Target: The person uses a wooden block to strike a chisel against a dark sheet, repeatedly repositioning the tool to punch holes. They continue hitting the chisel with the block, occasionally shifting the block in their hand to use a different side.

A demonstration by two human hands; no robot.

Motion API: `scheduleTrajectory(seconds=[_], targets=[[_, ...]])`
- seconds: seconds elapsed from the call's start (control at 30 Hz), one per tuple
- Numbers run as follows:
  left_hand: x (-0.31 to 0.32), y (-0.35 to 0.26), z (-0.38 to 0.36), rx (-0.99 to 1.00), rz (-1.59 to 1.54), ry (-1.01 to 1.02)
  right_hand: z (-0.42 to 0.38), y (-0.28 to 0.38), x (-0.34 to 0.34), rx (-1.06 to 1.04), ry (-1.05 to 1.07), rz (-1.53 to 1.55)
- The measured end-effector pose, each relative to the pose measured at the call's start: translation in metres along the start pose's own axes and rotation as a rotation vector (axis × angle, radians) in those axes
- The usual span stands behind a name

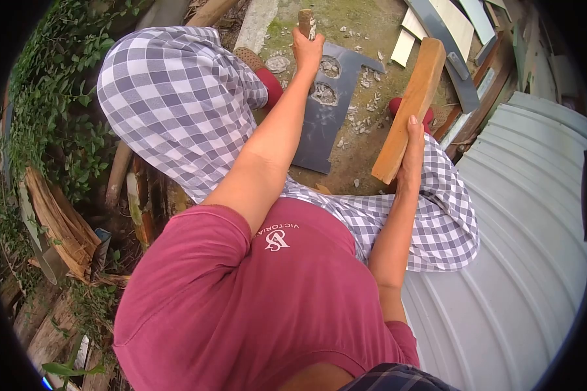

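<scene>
My left hand is wrapped around a wooden-handled chisel, its worn handle end sticking up above the fist. The chisel's blade is mostly hidden behind the hand and forearm. Beneath it lies a dark grey board with two rough holes through it and a narrow arm at its far right corner. Pale chips lie in and around the holes. In my right hand is a thick rectangular wood block, gripped near its lower end and tilted, to the right of the board and apart from the chisel.
Checked trouser legs spread on both sides of the board. Ribbed metal sheeting covers the right side. Grey and cream board offcuts lie at the upper right. Leafy plants and split wood border the left.
</scene>
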State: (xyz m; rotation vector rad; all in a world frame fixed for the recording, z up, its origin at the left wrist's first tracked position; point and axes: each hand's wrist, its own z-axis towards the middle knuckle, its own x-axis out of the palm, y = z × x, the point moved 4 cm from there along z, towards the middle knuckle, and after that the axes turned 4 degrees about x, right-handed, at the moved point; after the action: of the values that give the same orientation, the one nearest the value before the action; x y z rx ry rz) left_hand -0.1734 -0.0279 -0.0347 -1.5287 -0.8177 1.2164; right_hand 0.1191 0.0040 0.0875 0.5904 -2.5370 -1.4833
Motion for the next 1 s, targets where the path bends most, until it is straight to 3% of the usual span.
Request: scheduleTrajectory(seconds=[0.23, 0.47, 0.53, 0.6, 0.67, 0.73, 0.8, 0.9, 1.0], targets=[[0.007, -0.007, -0.015, 0.022, 0.012, 0.074, 0.003, -0.004, -0.001, -0.011, -0.002, -0.036], [0.031, -0.019, -0.045, 0.335, -0.002, 0.176, 0.003, -0.004, 0.003, -0.003, 0.02, -0.052], [0.037, -0.027, -0.065, 0.386, 0.075, 0.315, 0.001, -0.002, 0.005, -0.011, 0.031, -0.063], [0.04, -0.03, -0.078, 0.393, 0.065, 0.322, -0.005, 0.002, 0.005, -0.016, -0.008, -0.09], [0.046, -0.03, -0.091, 0.372, 0.118, 0.489, -0.01, 0.009, 0.003, -0.021, -0.021, -0.117], [0.054, -0.023, -0.098, 0.378, 0.097, 0.473, -0.013, 0.018, -0.002, -0.024, -0.029, -0.144], [0.06, -0.018, -0.103, 0.406, 0.113, 0.52, -0.015, 0.038, -0.013, -0.159, -0.142, -0.099], [0.063, -0.016, -0.108, 0.452, 0.138, 0.48, -0.02, 0.068, -0.028, -0.256, -0.217, 0.091], [0.064, -0.015, -0.108, 0.469, 0.147, 0.452, -0.02, 0.084, -0.026, -0.285, -0.148, 0.174]])
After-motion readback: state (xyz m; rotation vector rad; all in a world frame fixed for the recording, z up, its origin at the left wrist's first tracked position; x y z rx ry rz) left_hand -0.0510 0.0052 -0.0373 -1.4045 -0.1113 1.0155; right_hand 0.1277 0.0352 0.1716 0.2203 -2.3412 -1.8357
